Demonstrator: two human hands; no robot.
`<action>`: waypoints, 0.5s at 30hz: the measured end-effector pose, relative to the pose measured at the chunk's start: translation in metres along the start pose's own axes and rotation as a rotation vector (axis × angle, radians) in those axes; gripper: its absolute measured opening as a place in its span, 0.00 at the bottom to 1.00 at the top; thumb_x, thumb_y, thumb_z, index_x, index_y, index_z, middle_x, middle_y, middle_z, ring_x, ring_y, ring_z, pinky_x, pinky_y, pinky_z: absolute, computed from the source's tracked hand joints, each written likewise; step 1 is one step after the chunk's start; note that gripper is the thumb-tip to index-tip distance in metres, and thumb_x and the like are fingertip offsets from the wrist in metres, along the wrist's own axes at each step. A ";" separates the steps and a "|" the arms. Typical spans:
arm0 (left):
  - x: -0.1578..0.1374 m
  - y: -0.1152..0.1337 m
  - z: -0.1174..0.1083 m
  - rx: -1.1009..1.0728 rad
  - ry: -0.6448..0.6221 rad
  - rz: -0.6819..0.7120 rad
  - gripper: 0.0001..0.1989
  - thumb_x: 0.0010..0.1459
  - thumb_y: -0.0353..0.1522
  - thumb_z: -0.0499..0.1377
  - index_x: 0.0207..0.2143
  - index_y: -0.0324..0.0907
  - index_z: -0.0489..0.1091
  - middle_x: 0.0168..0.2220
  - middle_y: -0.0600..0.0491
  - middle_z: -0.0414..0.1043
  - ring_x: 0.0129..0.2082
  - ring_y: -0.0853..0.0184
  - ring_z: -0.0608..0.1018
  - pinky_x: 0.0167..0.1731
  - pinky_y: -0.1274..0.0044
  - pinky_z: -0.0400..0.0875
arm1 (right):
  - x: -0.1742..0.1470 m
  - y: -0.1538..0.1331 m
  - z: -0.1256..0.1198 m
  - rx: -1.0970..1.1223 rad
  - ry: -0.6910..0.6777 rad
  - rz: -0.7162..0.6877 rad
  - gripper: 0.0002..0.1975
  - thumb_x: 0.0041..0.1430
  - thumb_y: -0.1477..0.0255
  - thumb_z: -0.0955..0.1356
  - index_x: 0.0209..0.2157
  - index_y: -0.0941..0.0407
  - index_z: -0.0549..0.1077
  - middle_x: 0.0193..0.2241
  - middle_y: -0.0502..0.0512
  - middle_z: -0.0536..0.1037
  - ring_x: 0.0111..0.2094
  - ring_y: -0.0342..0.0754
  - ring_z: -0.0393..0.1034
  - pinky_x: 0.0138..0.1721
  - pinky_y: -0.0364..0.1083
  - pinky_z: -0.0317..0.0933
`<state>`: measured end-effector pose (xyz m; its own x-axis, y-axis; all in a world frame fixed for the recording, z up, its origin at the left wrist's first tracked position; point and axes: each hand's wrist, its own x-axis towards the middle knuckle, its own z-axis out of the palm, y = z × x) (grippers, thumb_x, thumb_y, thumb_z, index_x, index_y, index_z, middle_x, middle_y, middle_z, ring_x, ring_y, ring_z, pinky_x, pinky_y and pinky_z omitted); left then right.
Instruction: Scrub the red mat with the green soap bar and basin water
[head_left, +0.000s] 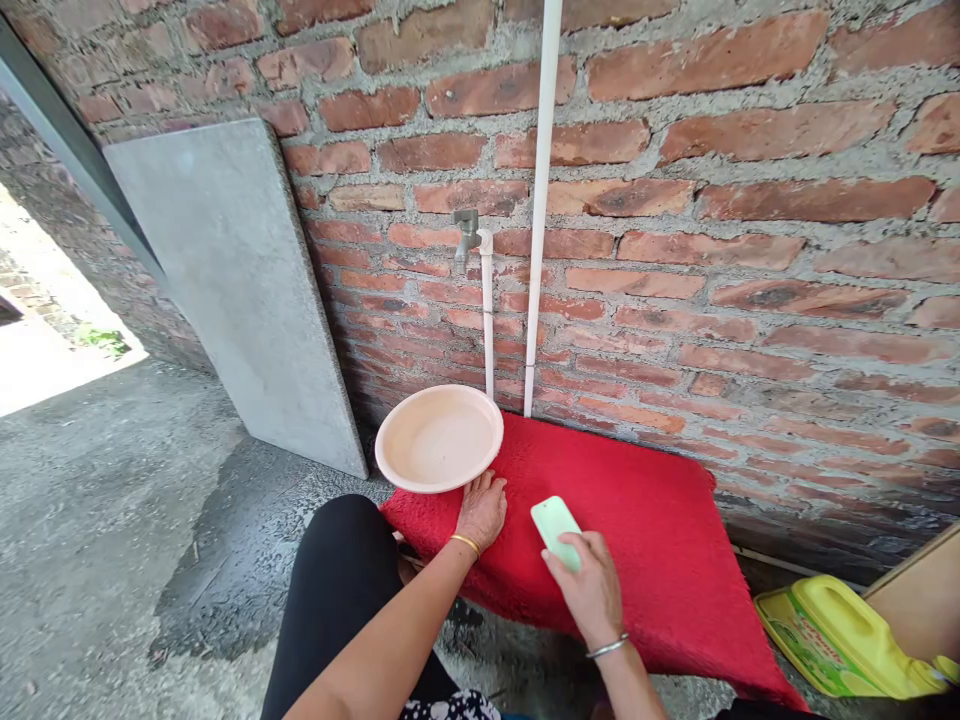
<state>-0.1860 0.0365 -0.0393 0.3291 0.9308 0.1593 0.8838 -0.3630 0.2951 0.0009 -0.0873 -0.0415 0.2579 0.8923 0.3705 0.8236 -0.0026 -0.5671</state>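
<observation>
Pale-green block [553, 518] sits gripped in the right hand [592, 582]. The left hand [482, 512], empty, fingers extended, would best steady the red plush cloth [652, 530].

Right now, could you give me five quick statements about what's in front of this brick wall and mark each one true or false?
1. The right hand holds a pale green bar. True.
2. The left hand is up at the tap. False: it is down by the near rim of the basin.
3. The cloth is red. True.
4. The basin is dark blue. False: it is a pale peach colour.
5. The yellow jug is directly under the tap. False: it is at the lower right, beyond the right end of the cloth.
</observation>
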 end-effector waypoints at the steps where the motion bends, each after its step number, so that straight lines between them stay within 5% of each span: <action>1: 0.000 0.000 0.000 -0.002 0.000 0.001 0.17 0.63 0.28 0.51 0.53 0.40 0.70 0.57 0.44 0.67 0.61 0.56 0.65 0.62 0.62 0.56 | -0.003 -0.006 0.006 -0.008 -0.023 -0.043 0.14 0.56 0.56 0.67 0.37 0.49 0.78 0.34 0.52 0.72 0.37 0.51 0.70 0.41 0.49 0.65; 4: 0.000 0.001 0.000 -0.006 0.001 -0.002 0.17 0.63 0.29 0.51 0.53 0.41 0.70 0.57 0.44 0.67 0.60 0.56 0.66 0.62 0.62 0.56 | -0.006 -0.003 0.010 -0.042 -0.037 -0.074 0.12 0.56 0.57 0.68 0.37 0.48 0.77 0.34 0.52 0.72 0.37 0.51 0.71 0.41 0.50 0.65; 10: -0.001 0.003 0.001 -0.040 0.025 -0.013 0.17 0.63 0.29 0.50 0.52 0.42 0.70 0.56 0.45 0.68 0.59 0.58 0.67 0.61 0.64 0.58 | 0.004 0.040 -0.010 -0.025 0.027 0.116 0.25 0.54 0.45 0.63 0.36 0.50 0.78 0.34 0.54 0.72 0.35 0.52 0.71 0.40 0.51 0.66; 15: -0.001 0.006 -0.001 -0.079 -0.009 -0.035 0.18 0.63 0.30 0.50 0.53 0.42 0.70 0.58 0.44 0.67 0.60 0.58 0.66 0.62 0.64 0.56 | 0.010 0.042 -0.013 -0.002 -0.012 0.194 0.31 0.49 0.39 0.62 0.37 0.50 0.78 0.35 0.55 0.72 0.37 0.55 0.72 0.42 0.54 0.66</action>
<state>-0.1811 0.0333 -0.0366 0.3013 0.9433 0.1391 0.8663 -0.3318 0.3734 0.0447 -0.0848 -0.0523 0.4054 0.8806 0.2455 0.7603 -0.1758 -0.6253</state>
